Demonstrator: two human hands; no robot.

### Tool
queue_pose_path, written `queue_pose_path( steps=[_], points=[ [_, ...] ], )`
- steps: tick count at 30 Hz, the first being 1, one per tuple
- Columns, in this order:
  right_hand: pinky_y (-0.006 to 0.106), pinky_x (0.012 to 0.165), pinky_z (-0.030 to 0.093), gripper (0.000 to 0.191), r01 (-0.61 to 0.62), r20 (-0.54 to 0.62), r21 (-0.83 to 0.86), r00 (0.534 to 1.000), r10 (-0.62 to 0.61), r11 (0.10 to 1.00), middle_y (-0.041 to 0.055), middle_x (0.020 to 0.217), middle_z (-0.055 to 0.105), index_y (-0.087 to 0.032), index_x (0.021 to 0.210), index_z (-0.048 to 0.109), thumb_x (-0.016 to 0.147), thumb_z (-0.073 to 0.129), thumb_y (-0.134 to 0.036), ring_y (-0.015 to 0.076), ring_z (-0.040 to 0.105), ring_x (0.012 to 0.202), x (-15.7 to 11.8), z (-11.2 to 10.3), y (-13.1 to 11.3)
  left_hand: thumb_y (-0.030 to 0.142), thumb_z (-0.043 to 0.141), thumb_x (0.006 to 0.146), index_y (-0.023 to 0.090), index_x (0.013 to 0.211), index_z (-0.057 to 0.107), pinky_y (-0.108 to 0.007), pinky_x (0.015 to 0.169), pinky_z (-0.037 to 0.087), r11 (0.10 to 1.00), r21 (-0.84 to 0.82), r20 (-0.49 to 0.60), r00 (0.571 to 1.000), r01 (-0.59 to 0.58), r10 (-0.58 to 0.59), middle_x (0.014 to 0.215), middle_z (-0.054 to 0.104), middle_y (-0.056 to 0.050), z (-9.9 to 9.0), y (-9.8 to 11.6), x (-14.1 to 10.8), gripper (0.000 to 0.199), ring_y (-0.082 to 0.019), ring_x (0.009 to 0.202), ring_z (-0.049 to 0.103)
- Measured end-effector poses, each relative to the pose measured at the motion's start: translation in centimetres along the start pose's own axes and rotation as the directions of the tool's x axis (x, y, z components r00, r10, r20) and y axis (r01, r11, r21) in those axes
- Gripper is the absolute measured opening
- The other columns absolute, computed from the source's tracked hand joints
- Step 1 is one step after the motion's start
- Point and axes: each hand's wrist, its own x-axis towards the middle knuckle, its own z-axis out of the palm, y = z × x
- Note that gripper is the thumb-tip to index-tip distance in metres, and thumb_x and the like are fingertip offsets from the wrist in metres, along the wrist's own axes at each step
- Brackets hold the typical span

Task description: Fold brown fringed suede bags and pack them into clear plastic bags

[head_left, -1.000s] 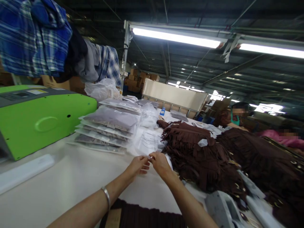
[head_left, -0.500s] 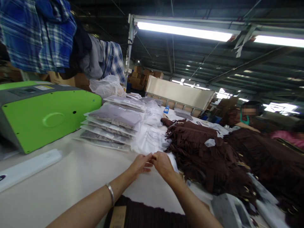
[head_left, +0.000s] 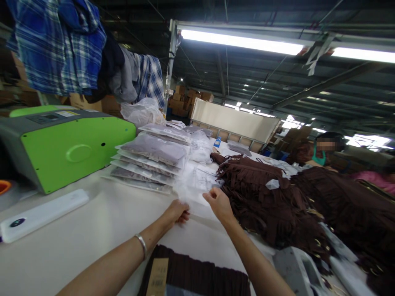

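Both hands are over the white table (head_left: 111, 222), in front of a pile of clear plastic bags (head_left: 200, 181). My left hand (head_left: 179, 211) has its fingers closed at the near left edge of a thin clear bag. My right hand (head_left: 217, 199) is closed too, at the bag's right side; the film is faint between them. Below, near my body, lies a dark brown fringed item (head_left: 200, 273) with a tan tag (head_left: 158, 275) on it. Left of the bag pile are stacked packed bags with grey contents (head_left: 154, 152).
A green and grey machine (head_left: 77, 152) stands at the left, with a white device (head_left: 46, 213) before it. Brown fringed items (head_left: 262, 193) are heaped at the right, near a grey object (head_left: 300, 271). A person (head_left: 324, 150) is behind the heap.
My hands have moved apart, the left one to the left and the right one slightly right and up. Thin clear film now shows raised between them.
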Motion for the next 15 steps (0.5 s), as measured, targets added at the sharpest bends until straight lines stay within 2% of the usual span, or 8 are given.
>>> queue_pose_path(
  steps=[2, 5, 7, 9, 11, 13, 15],
  points=[
    [0.022, 0.058, 0.038, 0.025, -0.023, -0.059, 0.0, 0.998, 0.023, 1.0, 0.0014, 0.072, 0.064, -0.017, 0.083, 0.062, 0.087, 0.045, -0.034, 0.015, 0.057, 0.066, 0.4, -1.0, 0.0, 0.029, 0.059, 0.073, 0.016, 0.056, 0.052, -0.023, 0.043, 0.041, 0.995, 0.099, 0.044, 0.999, 0.027, -0.032, 0.049, 0.058, -0.002, -1.2, -0.2, -0.3, 0.022, -0.013, 0.04, 0.053],
    [0.022, 0.063, 0.038, 0.026, -0.007, -0.088, -0.023, 0.996, 0.005, 1.0, 0.0027, 0.08, 0.068, -0.017, 0.093, 0.062, 0.091, 0.039, -0.028, 0.0148, 0.06, 0.072, 0.7, -2.4, -0.2, 0.028, 0.068, 0.065, 0.017, 0.049, 0.052, -0.027, 0.043, 0.043, 0.967, 0.255, 0.109, 0.993, 0.016, -0.045, 0.038, 0.053, -0.001, -3.1, 0.0, -1.8, 0.025, -0.016, 0.035, 0.051],
    [0.023, 0.065, 0.037, 0.026, 0.02, -0.076, -0.062, 0.997, -0.025, 0.998, 0.0029, 0.08, 0.069, -0.019, 0.091, 0.064, 0.092, 0.04, -0.027, 0.0147, 0.06, 0.072, 0.6, -2.9, -0.7, 0.026, 0.073, 0.059, 0.018, 0.047, 0.051, -0.028, 0.044, 0.043, 0.949, 0.314, 0.139, 0.99, -0.023, -0.022, 0.032, 0.048, 0.002, -4.0, 0.5, -3.1, 0.026, -0.016, 0.033, 0.049],
    [0.024, 0.063, 0.034, 0.025, 0.041, -0.05, -0.113, 0.998, -0.047, 0.993, 0.0033, 0.077, 0.07, -0.02, 0.084, 0.067, 0.092, 0.044, -0.029, 0.0151, 0.06, 0.07, 0.3, -3.1, -1.4, 0.03, 0.075, 0.059, 0.017, 0.049, 0.054, -0.027, 0.045, 0.043, 0.949, 0.306, 0.167, 0.986, -0.074, 0.023, 0.035, 0.05, 0.002, -4.2, 1.3, -4.3, 0.026, -0.015, 0.035, 0.05],
    [0.025, 0.061, 0.032, 0.023, 0.063, -0.022, -0.159, 0.997, -0.068, 0.985, 0.0035, 0.076, 0.071, -0.021, 0.079, 0.068, 0.091, 0.05, -0.031, 0.0158, 0.061, 0.069, -0.3, -2.9, -2.3, 0.042, 0.074, 0.062, 0.016, 0.061, 0.06, -0.028, 0.047, 0.046, 0.964, 0.237, 0.202, 0.977, -0.116, 0.068, 0.05, 0.061, -0.003, -3.7, 2.2, -5.2, 0.029, -0.017, 0.044, 0.056],
    [0.025, 0.06, 0.03, 0.019, 0.096, 0.008, -0.194, 0.995, -0.097, 0.976, 0.0034, 0.076, 0.072, -0.022, 0.077, 0.068, 0.088, 0.056, -0.031, 0.0165, 0.062, 0.07, -1.2, -2.3, -3.1, 0.057, 0.07, 0.065, 0.015, 0.079, 0.065, -0.029, 0.052, 0.05, 0.981, 0.127, 0.232, 0.966, -0.144, 0.112, 0.08, 0.07, -0.009, -2.5, 2.8, -5.7, 0.045, -0.021, 0.063, 0.065],
    [0.026, 0.061, 0.03, 0.016, 0.141, 0.042, -0.217, 0.99, -0.135, 0.966, 0.0037, 0.077, 0.072, -0.022, 0.074, 0.068, 0.086, 0.058, -0.027, 0.017, 0.062, 0.071, -2.0, -1.6, -3.7, 0.07, 0.064, 0.065, 0.016, 0.095, 0.064, -0.03, 0.06, 0.054, 0.988, 0.013, 0.234, 0.961, -0.154, 0.146, 0.107, 0.066, -0.014, -1.2, 3.0, -5.7, 0.062, -0.024, 0.085, 0.066]
  ],
)
